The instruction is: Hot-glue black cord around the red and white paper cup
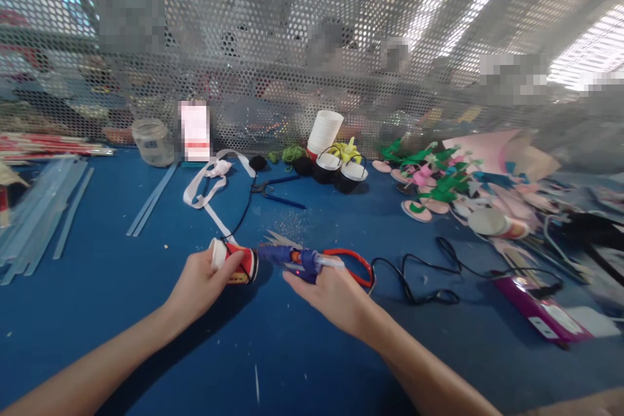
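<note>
A small red-and-white paper cup (240,259) lies sideways in my left hand (199,279), its dark-banded end facing right. A black cord (242,214) runs from the cup up the table, next to a white ribbon (214,216). My right hand (336,292) is wrapped round a blue glue gun (297,260) with a clear glue stick in its back. The gun's nozzle points left, close to the cup's end; whether they touch I cannot tell. Behind the gun lie scissors (358,259) with red-orange handles, partly hidden.
Blue-handled pliers (266,190), black-wrapped cups (350,177) and stacked white cups (324,132) stand farther back. Glue sticks (43,208) and a jar (153,143) are left. Right are craft flowers (433,175), a black cable (409,279) and a purple box (541,309). A perforated metal screen (273,78) borders the back.
</note>
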